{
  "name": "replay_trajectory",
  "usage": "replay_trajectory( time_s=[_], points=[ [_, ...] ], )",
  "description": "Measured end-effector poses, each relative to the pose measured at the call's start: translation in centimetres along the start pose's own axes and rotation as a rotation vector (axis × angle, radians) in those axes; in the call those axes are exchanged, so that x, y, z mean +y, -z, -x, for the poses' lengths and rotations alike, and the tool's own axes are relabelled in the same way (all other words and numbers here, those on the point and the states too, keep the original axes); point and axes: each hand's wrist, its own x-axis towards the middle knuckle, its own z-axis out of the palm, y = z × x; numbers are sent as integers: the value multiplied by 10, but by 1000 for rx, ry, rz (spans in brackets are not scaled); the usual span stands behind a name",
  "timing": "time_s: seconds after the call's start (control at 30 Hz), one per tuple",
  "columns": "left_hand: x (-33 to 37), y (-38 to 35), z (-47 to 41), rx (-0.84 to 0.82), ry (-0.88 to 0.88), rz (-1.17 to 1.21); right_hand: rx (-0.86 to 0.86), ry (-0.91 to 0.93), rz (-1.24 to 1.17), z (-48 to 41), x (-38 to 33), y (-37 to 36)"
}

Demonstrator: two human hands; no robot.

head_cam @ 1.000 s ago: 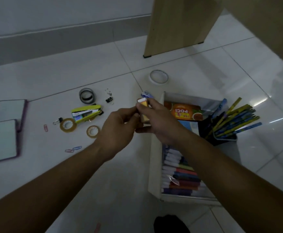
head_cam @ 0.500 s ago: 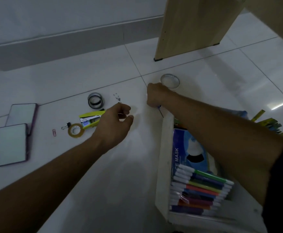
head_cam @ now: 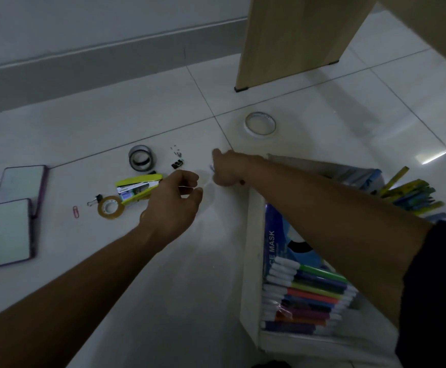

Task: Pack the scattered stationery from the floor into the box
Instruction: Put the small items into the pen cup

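- yellow-green stapler point(head_cam: 139, 188); black binder clips point(head_cam: 177, 163)
- amber tape roll point(head_cam: 111, 207); dark grey tape roll point(head_cam: 140, 158); white tape roll point(head_cam: 260, 123)
- pink paper clip point(head_cam: 76, 211)
- notebooks point(head_cam: 5, 233), white faces, purple edges
- white box point(head_cam: 248, 261); blue mask pack point(head_cam: 274, 235), white lettering
- markers point(head_cam: 309, 293), white caps; green, purple, orange barrels
- pencils point(head_cam: 412, 195), yellow-and-blue patterned
- small item point(head_cam: 211, 168), bluish-purple
- floor tiles point(head_cam: 137, 115), glossy white, dark grout lines; pale wood-grain panel point(head_cam: 296, 35)
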Motion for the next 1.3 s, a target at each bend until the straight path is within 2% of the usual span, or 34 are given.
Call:
replay_trajectory(
  time_s=[0.13,0.2,0.3,0.4,0.47,0.57,0.63,0.73,0.83,0.97,1.13,1.3],
  points=[
    [14,-11,10,-24,-44,44,183,167,-641,62,0,24],
    [25,-21,18,-70,-106,15,272,217,-862,105,9,31],
    [41,-40,32,-121,-241,-20,404,218,-1007,165,40,33],
    [57,-57,48,-131,-411,21,577,105,-1074,213,83,21],
    [69,-70,57,-168,-519,30,684,-8,-1085,238,112,7],
    [84,-89,66,-241,-644,-7,754,-153,-1051,261,146,-20],
    [93,-101,71,-293,-694,-4,789,-201,-933,267,159,-39],
    [101,-117,74,-356,-648,0,815,-241,-685,266,164,-61],
    [104,-131,74,-383,-605,-25,845,-256,-555,259,164,-75],
    [99,-143,73,-428,-621,-113,976,-211,-487,247,161,-83],
    [94,-150,73,-505,-625,-178,1041,-198,-543,242,161,-80],
    [91,-152,71,-504,-642,-172,1083,-191,-552,242,166,-80]
  ],
)
